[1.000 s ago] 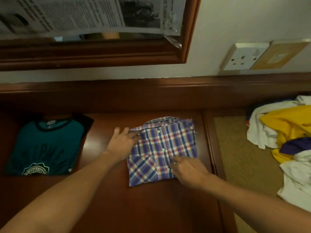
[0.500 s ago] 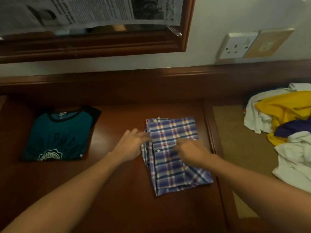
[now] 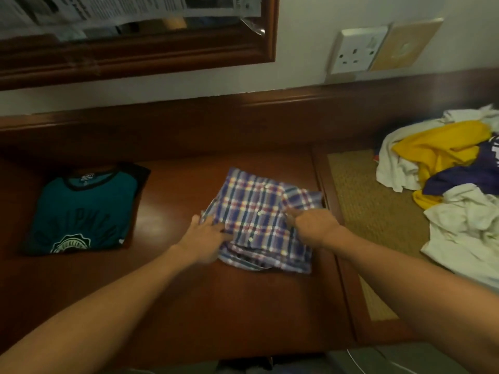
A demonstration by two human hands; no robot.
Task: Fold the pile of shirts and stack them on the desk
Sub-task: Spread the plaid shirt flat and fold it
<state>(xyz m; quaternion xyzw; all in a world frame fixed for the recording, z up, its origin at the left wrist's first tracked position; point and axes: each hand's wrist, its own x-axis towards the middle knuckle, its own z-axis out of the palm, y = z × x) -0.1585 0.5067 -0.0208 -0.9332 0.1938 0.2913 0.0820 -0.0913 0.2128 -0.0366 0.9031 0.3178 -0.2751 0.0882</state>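
The plaid shirt (image 3: 259,220), buttoned checked cloth folded to a rough rectangle, lies mid-tabletop (image 3: 189,306) on glossy dark wood. The left grip (image 3: 201,236) presses its left edge with near-straight fingers. The right grip (image 3: 313,225) curls into its right side. A teal T-shirt (image 3: 83,209) lies folded at left, and crumpled shirts (image 3: 445,179) sit at right on a woven mat (image 3: 364,206).

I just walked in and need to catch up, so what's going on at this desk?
A person is folding shirts. Both hands are on a folded plaid shirt in the middle of the desk. The left hand touches its left edge with fairly straight fingers. The right hand rests curled on its right part; whether it pinches the cloth is unclear. A folded teal T-shirt lies apart on the left. A pile of white, yellow and purple shirts sits unfolded on the right.
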